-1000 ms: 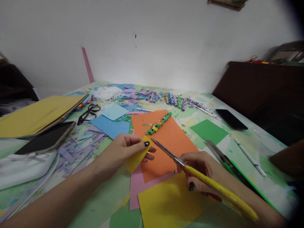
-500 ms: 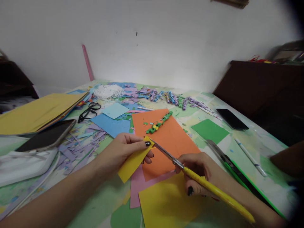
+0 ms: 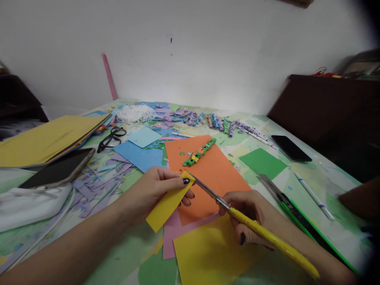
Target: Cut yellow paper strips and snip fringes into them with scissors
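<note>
Between thumb and fingers, my left hand pinches a yellow foam-like strip near its upper end. My right hand grips scissors with yellow handles, and their blade tips touch the strip's top corner. Below the hands lie an orange sheet, a pink sheet and a larger yellow sheet. A green decorated stick with a small yellow piece rests on the orange sheet.
Left are phone, glasses, yellow sheets and purple scraps. White string and decorated sticks lie at the back. Right are a green square, box cutter, white stick and another phone.
The thumb of my right hand has shifted slightly on the scissors, and the yellow strip has tilted a little. Both hands otherwise keep nearly the same place.
</note>
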`<state>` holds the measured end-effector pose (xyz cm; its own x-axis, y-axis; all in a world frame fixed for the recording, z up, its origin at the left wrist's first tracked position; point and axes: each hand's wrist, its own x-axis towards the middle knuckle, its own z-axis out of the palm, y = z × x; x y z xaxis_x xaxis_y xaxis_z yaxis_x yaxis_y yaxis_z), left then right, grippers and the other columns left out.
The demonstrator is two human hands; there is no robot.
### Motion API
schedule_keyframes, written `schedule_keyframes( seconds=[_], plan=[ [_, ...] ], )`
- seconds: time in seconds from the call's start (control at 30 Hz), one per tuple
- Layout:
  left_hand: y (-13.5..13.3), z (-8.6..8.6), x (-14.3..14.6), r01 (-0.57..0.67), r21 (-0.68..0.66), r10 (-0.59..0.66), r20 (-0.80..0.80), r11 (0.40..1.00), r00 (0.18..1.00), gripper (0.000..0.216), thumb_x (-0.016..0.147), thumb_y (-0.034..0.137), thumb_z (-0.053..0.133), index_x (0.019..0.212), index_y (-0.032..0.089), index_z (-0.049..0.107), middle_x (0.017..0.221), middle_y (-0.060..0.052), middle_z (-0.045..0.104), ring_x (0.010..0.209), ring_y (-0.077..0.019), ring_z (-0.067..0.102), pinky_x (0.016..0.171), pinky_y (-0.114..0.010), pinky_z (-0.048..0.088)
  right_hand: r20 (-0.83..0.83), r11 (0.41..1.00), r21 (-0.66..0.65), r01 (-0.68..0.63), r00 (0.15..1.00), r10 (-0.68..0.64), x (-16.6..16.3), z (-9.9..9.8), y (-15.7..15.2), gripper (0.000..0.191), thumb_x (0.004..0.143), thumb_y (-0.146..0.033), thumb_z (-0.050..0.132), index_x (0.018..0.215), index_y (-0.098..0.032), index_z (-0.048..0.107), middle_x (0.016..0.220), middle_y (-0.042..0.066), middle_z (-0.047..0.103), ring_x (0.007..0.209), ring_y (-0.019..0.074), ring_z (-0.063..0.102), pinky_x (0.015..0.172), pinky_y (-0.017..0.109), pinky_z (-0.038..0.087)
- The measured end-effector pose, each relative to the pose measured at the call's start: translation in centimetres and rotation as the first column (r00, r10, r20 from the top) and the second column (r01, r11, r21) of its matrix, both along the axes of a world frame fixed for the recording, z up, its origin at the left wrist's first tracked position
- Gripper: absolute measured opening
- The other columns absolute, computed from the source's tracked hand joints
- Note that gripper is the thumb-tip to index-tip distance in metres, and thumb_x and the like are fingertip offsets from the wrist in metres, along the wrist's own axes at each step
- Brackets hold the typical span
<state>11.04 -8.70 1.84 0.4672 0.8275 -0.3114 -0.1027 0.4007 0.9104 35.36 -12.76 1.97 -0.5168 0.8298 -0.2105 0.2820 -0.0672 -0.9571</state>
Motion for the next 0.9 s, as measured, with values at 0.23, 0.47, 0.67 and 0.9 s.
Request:
schedule_keyframes(
  seconds=[0.23, 0.47, 0.67, 0.9],
  plan=[
    [0.1, 0.0, 0.1, -0.003, 0.002, 0.003, -0.006, 1.0, 1.0, 0.016, 0.078, 0.025, 0.067, 0.07, 0.014, 0.075, 0.066, -0.007, 0.072, 0.06, -0.0139, 0.065, 0.061, -0.023, 0.052, -0.001, 0.999, -0.045, 0.016, 1.0, -0.016, -0.1, -0.2, 0.0, 0.05, 0.059, -0.056, 0.079, 0.082, -0.016, 0.06, 0.049, -0.007, 0.048, 0.043, 0.0074, 0.04, 0.042, 0.019, 0.032],
    [0.1, 0.0, 0.1, -0.005, -0.015, 0.005, 0.022, 1.0, 1.0, 0.015, 0.078, 0.024, 0.068, 0.071, 0.013, 0.075, 0.065, -0.007, 0.073, 0.059, -0.013, 0.066, 0.059, -0.02, 0.051, -0.034, 0.999, -0.039, -0.018, 0.999, 0.017, 0.2, -1.3, 0.2, 0.043, 0.062, -0.05, 0.079, 0.082, -0.018, 0.057, 0.051, -0.005, 0.054, 0.047, 0.0121, 0.053, 0.046, 0.021, 0.042],
    [0.2, -0.1, 0.0, 0.006, -0.023, -0.005, 0.049, 1.0, 0.999, 0.014, 0.078, 0.023, 0.068, 0.071, 0.013, 0.075, 0.065, -0.007, 0.073, 0.059, -0.0126, 0.066, 0.059, -0.02, 0.051, -0.01, 1.0, 0.012, -0.012, 1.0, 0.013, 0.2, -1.3, 0.3, 0.037, 0.063, -0.041, 0.081, 0.081, -0.018, 0.059, 0.059, -0.002, 0.062, 0.051, 0.013, 0.057, 0.045, 0.019, 0.041],
    [0.2, -0.2, 0.0, 0.012, -0.019, -0.011, 0.048, 1.0, 0.999, 0.015, 0.078, 0.024, 0.068, 0.072, 0.012, 0.075, 0.066, -0.007, 0.073, 0.059, -0.0125, 0.066, 0.059, -0.02, 0.051, 0.001, 1.0, -0.001, -0.006, 1.0, 0.006, 0.1, -1.1, 0.1, 0.03, 0.066, -0.034, 0.078, 0.077, -0.016, 0.057, 0.06, -0.001, 0.064, 0.05, 0.0108, 0.055, 0.043, 0.017, 0.037]
  ],
)
